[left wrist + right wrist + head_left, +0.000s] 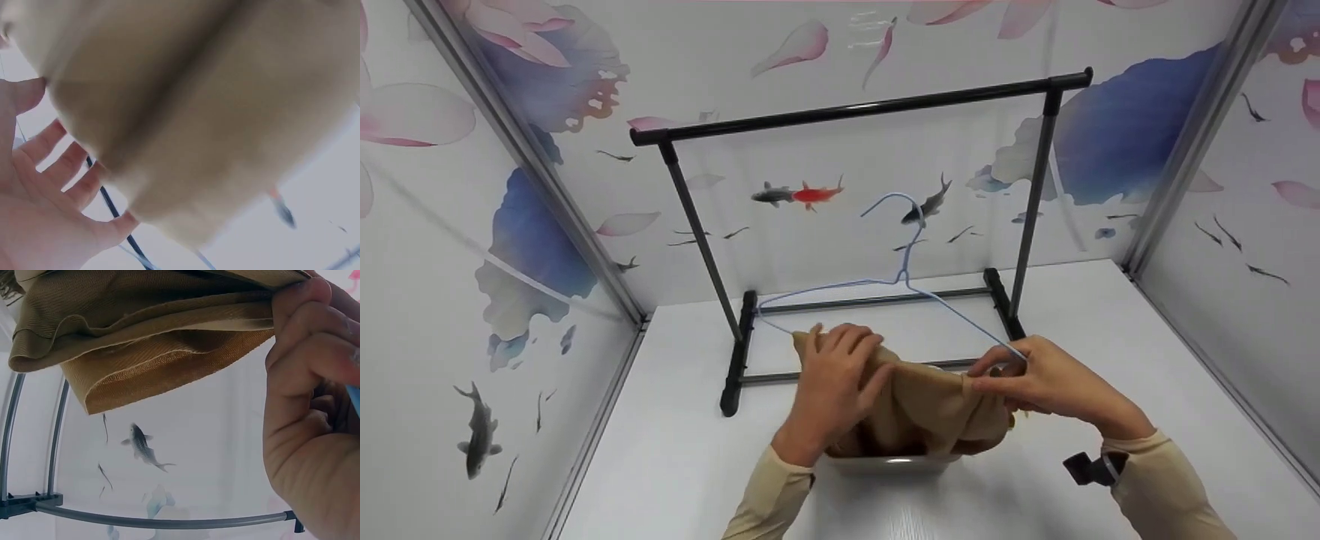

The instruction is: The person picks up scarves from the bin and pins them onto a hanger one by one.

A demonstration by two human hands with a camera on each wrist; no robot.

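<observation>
A tan twill garment (930, 397) hangs in folds below a light-blue wire hanger (911, 281), whose hook points up. The hanger's left end runs into the cloth beside my left hand (840, 375), which grips the upper left part with spread fingers over it. In the left wrist view those fingertips (84, 185) meet the garment's edge. My right hand (1039, 379) pinches the garment's upper right edge between thumb and fingers, and the hanger's right arm passes into that hand. The right wrist view shows folded layers and an open hem (169, 377) beside the pinching fingers.
A black clothes rack (870, 109) stands behind the hanger on the white table (660, 450). Under the garment shows the rim of a pale container (896, 463). Printed panels with fish and petals (547, 225) enclose the back and both sides.
</observation>
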